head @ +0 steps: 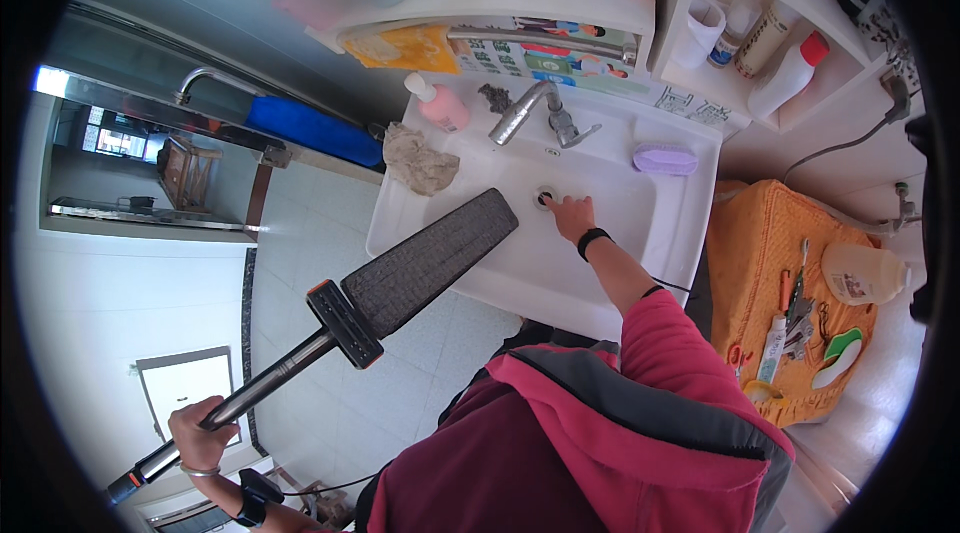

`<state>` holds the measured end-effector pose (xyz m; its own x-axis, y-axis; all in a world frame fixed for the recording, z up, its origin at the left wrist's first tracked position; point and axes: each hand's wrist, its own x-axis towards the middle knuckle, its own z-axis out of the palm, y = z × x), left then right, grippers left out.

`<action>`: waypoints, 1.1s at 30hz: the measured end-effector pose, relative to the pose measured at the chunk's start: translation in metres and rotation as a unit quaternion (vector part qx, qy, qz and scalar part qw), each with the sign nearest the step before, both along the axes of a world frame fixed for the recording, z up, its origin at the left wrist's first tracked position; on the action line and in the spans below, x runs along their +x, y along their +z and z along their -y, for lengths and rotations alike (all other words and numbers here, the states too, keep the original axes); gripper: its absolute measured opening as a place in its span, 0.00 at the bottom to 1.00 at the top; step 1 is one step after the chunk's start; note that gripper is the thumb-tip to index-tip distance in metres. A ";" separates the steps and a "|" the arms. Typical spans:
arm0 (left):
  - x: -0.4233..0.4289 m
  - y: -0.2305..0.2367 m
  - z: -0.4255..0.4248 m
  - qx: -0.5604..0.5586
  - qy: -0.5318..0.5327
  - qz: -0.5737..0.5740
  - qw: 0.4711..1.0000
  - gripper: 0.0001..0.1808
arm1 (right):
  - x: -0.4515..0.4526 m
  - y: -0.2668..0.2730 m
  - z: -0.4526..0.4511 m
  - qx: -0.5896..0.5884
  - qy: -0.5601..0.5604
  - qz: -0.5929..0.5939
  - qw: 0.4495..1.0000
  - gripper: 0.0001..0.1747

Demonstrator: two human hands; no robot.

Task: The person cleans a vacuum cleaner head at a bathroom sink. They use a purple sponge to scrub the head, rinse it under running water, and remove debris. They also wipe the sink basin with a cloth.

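Note:
My left hand (pixel 201 432) is closed around the metal handle (pixel 281 366) of a flat mop. The mop's long grey pad (pixel 431 263) extends over the left front rim of a white washbasin (pixel 517 289). In the basin, my right hand (pixel 576 216) reaches down with its index finger at the drain (pixel 544 197). Its other fingers are partly bent, and I see nothing held in it; its underside is hidden. Above the drain stands a chrome faucet (pixel 517 120) with a lever handle (pixel 577 134).
A crumpled beige cloth (pixel 420 158), a pink pump bottle (pixel 442 109) and a purple sponge (pixel 665 159) lie around the basin rim. Shelves (pixel 487 0) with bottles overhang the back. At right, an orange cloth (pixel 739 255) carries a jug (pixel 862 274) and toiletries. Tiled floor (pixel 330 233) extends left.

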<state>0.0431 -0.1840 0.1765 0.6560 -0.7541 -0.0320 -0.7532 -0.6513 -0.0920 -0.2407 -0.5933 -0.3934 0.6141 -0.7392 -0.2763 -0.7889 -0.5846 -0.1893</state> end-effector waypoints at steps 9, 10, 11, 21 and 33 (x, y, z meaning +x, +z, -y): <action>0.001 0.000 0.001 -0.003 -0.025 0.005 1.000 0.27 | -0.025 0.078 0.039 0.493 -0.137 0.397 0.762 0.15; 0.002 0.000 0.001 0.004 -0.022 0.005 1.000 0.27 | -0.030 0.084 0.038 0.584 -0.189 0.447 0.650 0.13; 0.004 -0.002 0.001 -0.016 -0.018 -0.001 1.000 0.27 | -0.033 0.087 0.034 0.428 -0.119 0.282 0.850 0.13; 0.019 -0.008 0.000 -0.050 -0.031 -0.039 0.997 0.27 | -0.066 0.067 0.025 0.204 -0.189 0.242 0.930 0.15; 0.005 -0.003 0.021 -0.049 -0.097 0.020 0.994 0.27 | -0.042 0.078 -0.008 0.210 -0.121 0.296 0.924 0.19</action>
